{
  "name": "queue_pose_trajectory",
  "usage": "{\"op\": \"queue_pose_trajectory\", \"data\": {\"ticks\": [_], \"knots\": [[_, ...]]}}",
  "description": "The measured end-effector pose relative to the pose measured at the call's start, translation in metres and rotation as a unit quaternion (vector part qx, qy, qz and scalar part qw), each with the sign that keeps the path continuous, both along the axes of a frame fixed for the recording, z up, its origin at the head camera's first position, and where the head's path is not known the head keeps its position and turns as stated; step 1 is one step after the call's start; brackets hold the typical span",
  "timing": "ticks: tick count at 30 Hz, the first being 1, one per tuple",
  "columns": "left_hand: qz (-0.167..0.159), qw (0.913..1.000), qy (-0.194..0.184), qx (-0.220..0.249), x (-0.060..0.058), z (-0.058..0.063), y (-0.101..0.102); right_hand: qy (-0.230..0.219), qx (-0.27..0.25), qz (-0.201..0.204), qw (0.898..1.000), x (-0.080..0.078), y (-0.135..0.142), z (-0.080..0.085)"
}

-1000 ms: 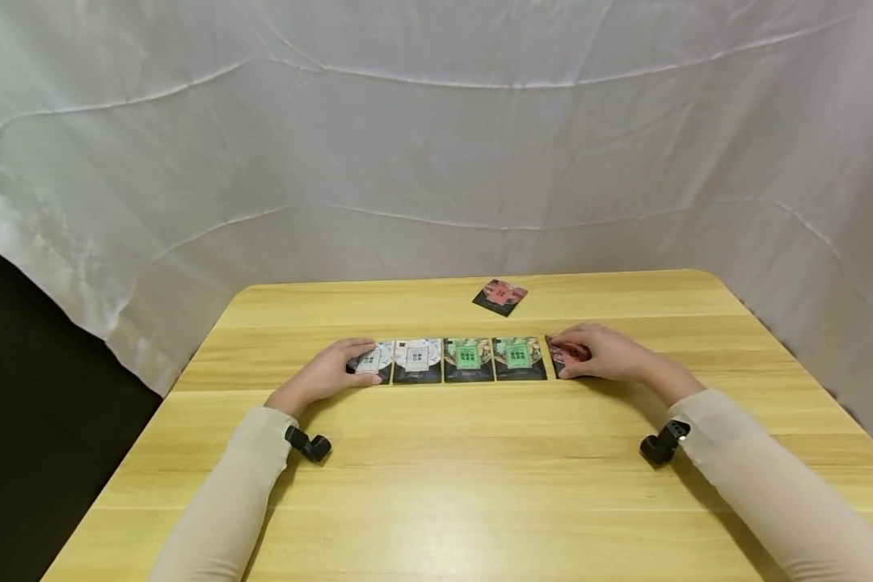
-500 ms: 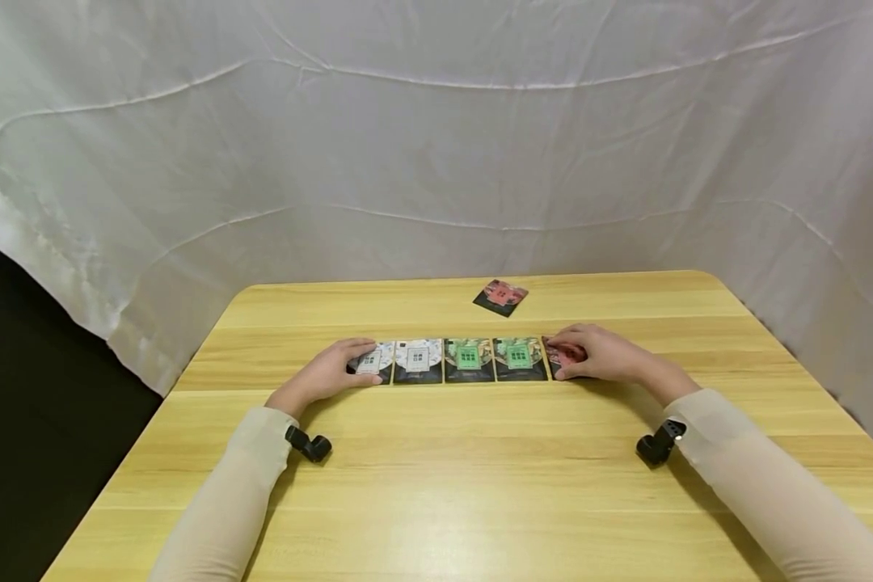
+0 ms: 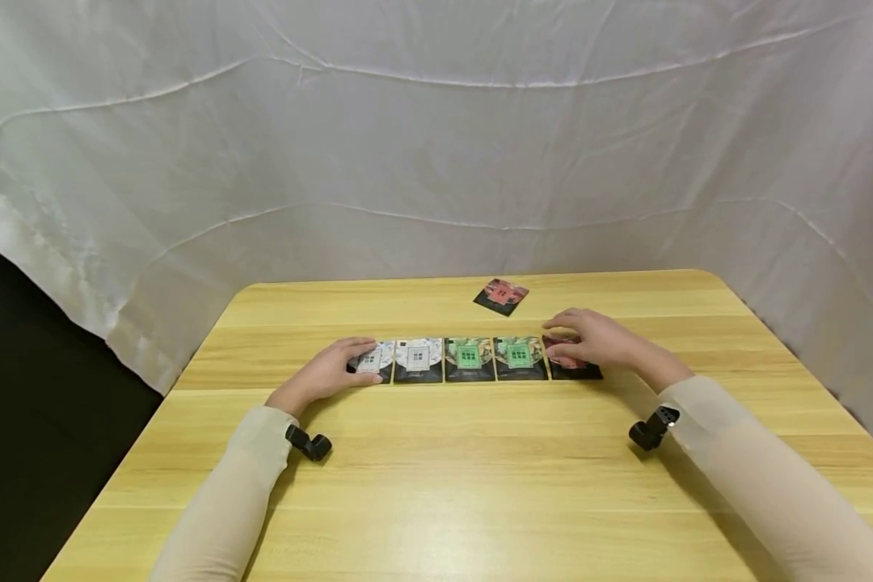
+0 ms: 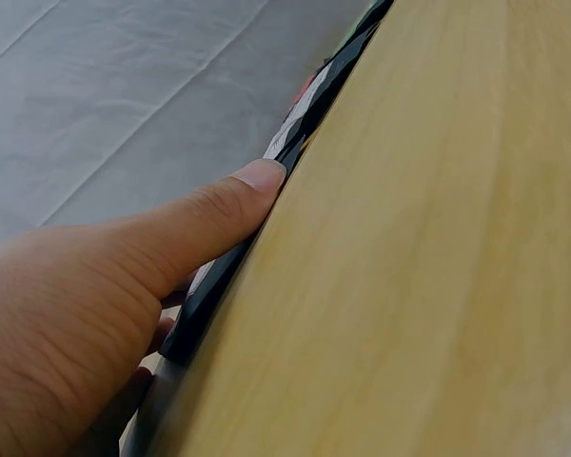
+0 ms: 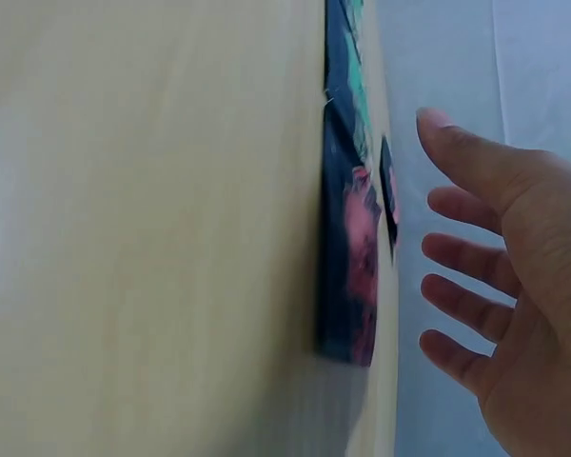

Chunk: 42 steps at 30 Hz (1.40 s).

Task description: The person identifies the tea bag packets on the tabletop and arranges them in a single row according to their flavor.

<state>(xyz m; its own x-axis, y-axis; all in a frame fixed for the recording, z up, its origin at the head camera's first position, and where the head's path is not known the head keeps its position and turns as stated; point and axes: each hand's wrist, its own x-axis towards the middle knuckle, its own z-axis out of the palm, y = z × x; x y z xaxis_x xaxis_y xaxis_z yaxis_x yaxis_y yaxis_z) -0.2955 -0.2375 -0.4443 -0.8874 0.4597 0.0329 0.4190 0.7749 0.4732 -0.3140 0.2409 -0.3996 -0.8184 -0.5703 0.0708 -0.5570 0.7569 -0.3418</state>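
Observation:
Flat square packets lie in a row on the wooden table. At its left end, my left hand [image 3: 329, 370] rests on a white-and-black packet [image 3: 382, 361], thumb at the near edge, fingers toward the far edge, covering its left part. Beside it lie a second white-and-black packet [image 3: 418, 360] and two green-and-black packets [image 3: 469, 360] [image 3: 520, 358]. A red-and-black packet [image 3: 576, 368] ends the row on the right. Just above it hovers my right hand [image 3: 598, 339], fingers spread; the right wrist view shows the hand [image 5: 514, 257] holding nothing, apart from the red packet [image 5: 350, 238].
Another red-and-black packet [image 3: 501, 297] lies askew behind the row, near the back edge of the table [image 3: 436, 477]. A pale cloth [image 3: 436, 162] hangs behind the table. Small black cameras [image 3: 309, 444] are worn at both wrists.
The right hand has slid the red packet left against the neighbouring green one, then let go and lifted off it. My left hand has stayed in place.

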Motion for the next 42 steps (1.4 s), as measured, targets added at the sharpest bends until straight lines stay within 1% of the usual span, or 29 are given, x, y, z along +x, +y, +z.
{"op": "queue_pose_trajectory", "data": {"ticks": [5,11,17,24,30,32,42], "knots": [[0.004,1.0000,-0.001,-0.005,0.000,0.002,0.000,-0.014,-0.003,-0.027,1.000,-0.008,-0.013,0.006],[0.004,0.9999,-0.002,-0.010,0.000,0.003,0.000,-0.016,0.001,-0.034,0.999,-0.019,-0.022,0.009],[0.006,0.9999,-0.006,-0.009,-0.002,0.002,0.000,-0.021,-0.016,-0.044,0.999,-0.032,-0.029,0.012],[0.006,1.0000,-0.002,-0.007,-0.001,0.003,0.000,-0.032,-0.027,-0.060,0.997,-0.047,-0.038,0.005],[0.001,1.0000,0.003,-0.008,0.000,0.000,0.001,-0.044,-0.036,-0.072,0.996,-0.057,-0.046,-0.001],[0.004,1.0000,0.000,-0.008,0.001,-0.001,0.000,-0.046,-0.042,-0.075,0.995,-0.060,-0.051,-0.002],[0.015,0.9999,-0.005,-0.003,0.009,0.000,-0.004,-0.064,-0.039,-0.096,0.993,-0.079,-0.067,-0.013]]}}
